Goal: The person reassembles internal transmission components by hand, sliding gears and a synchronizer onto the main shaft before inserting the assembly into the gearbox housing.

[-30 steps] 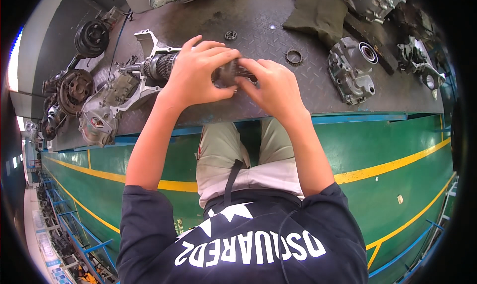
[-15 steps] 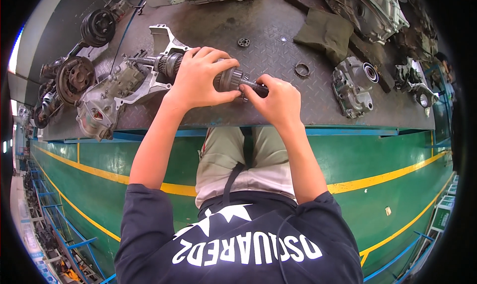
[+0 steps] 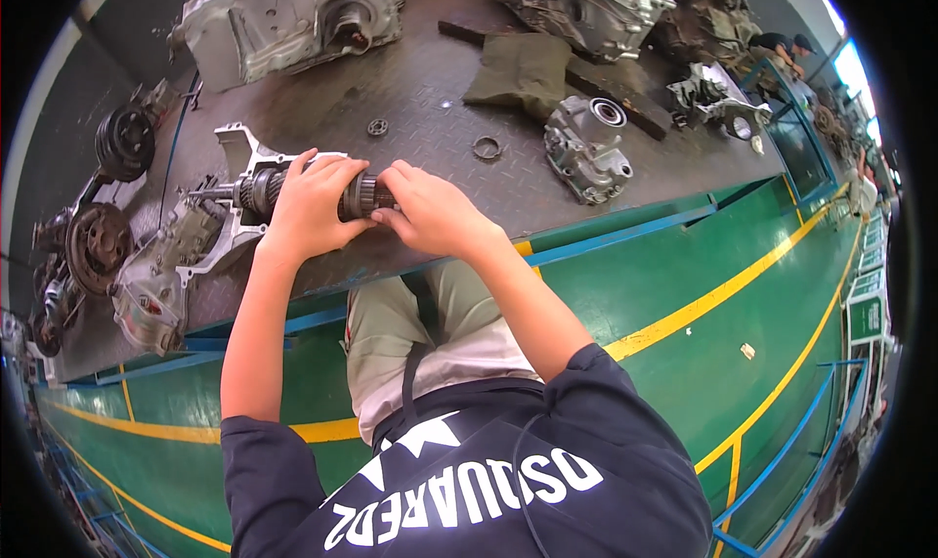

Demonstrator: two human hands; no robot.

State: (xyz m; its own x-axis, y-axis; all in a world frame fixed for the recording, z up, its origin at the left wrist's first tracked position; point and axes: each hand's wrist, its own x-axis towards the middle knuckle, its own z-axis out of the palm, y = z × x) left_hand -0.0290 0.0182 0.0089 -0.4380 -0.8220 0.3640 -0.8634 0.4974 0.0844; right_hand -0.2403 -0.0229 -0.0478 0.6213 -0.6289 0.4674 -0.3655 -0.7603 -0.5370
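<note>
Fingers [image 3: 397,181] of the right hand [image 3: 435,211] clamp the right end of the geared shaft [image 3: 358,196]; the left hand [image 3: 311,209] wraps its middle over the worktop [image 3: 298,118]. A slack left grip could tip the shaft onto the silver casting [image 3: 234,143], marring both.

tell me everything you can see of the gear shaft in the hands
The gear shaft looks like dark grey metal, with a thin rod at its left end and toothed rings of differing widths along it. It runs lengthwise from left to right over the metal table, its left part crossing a pale metal housing; contact there is unclear. The left hand covers its middle; the right hand grasps its right end, hiding the tip.
</note>
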